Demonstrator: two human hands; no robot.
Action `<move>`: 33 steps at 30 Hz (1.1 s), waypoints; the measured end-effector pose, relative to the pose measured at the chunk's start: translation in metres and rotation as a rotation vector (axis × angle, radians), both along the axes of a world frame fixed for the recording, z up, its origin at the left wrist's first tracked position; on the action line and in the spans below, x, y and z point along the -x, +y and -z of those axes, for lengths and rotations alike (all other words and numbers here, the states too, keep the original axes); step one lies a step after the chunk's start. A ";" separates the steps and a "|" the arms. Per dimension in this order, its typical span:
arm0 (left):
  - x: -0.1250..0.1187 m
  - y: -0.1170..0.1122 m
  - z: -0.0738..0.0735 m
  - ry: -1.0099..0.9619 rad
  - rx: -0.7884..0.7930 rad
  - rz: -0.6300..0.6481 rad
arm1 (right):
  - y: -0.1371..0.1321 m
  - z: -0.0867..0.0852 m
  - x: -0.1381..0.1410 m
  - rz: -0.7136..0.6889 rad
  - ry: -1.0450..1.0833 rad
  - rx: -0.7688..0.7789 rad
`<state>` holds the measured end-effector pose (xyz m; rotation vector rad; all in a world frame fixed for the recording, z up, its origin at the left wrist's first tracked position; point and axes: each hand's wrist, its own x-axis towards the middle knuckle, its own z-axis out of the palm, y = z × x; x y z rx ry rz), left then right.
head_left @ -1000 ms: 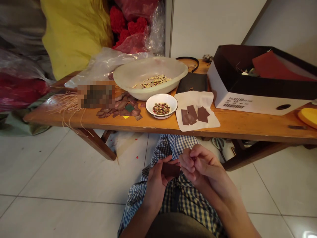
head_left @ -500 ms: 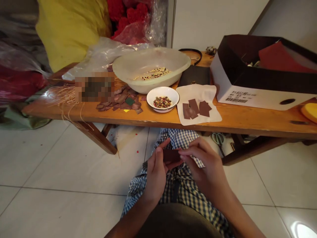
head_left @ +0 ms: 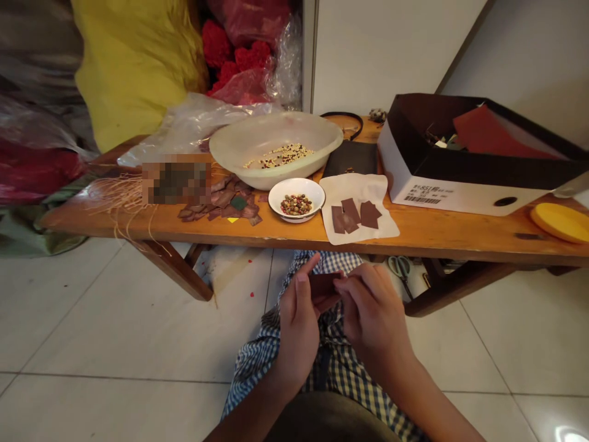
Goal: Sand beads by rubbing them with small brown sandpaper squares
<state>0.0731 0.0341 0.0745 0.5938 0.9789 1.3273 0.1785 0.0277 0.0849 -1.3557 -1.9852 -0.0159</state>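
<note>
Above my lap, a small dark brown rectangular piece (head_left: pixel 323 285), like leather or stiff cloth, is held between both hands. My left hand (head_left: pixel 300 313) grips its left end, the thumb on top and the fingers beneath. At its right end, the fingertips of my right hand (head_left: pixel 375 307) pinch the edge. Whether anything smaller is in that pinch is hidden. Beyond my hands, similar brown pieces (head_left: pixel 369 215) lie on a white sheet (head_left: pixel 386 232) on the wooden bench (head_left: pixel 285 244). Left of the sheet stands a small white bowl (head_left: pixel 275 205) with mixed coloured beads (head_left: pixel 296 204).
A large pale basin (head_left: pixel 230 147) holds more beads. Brown scraps (head_left: pixel 239 196) and loose strings (head_left: pixel 119 190) lie at the left. At the right are an open box (head_left: pixel 453 196) and a yellow lid (head_left: pixel 561 221). Scissors (head_left: pixel 399 268) show under the bench.
The view has tilted up and turned slightly right. My right hand's fingers have curled in closer at the brown piece's right edge. Both hands still hold the piece.
</note>
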 end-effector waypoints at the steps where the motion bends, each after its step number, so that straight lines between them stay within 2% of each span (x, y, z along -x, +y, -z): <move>1: -0.001 0.000 -0.001 0.001 -0.007 -0.001 | 0.000 -0.001 0.000 -0.008 -0.003 -0.010; 9: -0.001 -0.006 -0.002 0.010 -0.009 -0.042 | -0.003 -0.001 0.006 0.016 -0.031 -0.097; 17: -0.008 -0.005 0.000 0.056 0.055 -0.076 | -0.001 0.010 0.005 0.004 0.102 -0.001; 23: -0.011 -0.002 -0.001 0.019 0.089 -0.121 | 0.000 0.010 0.001 0.013 0.173 0.116; 26: -0.011 -0.002 -0.003 -0.002 0.080 -0.117 | 0.001 0.010 0.002 0.019 0.230 0.093; 29: -0.008 -0.005 -0.010 -0.040 0.057 -0.110 | 0.000 0.007 0.001 -0.076 0.382 0.046; 31: -0.004 -0.008 -0.016 -0.067 0.022 -0.104 | -0.002 0.004 -0.001 -0.146 0.604 0.094; 33: -0.001 -0.012 -0.022 -0.087 -0.005 -0.093 | -0.004 -0.001 -0.004 -0.171 0.915 0.212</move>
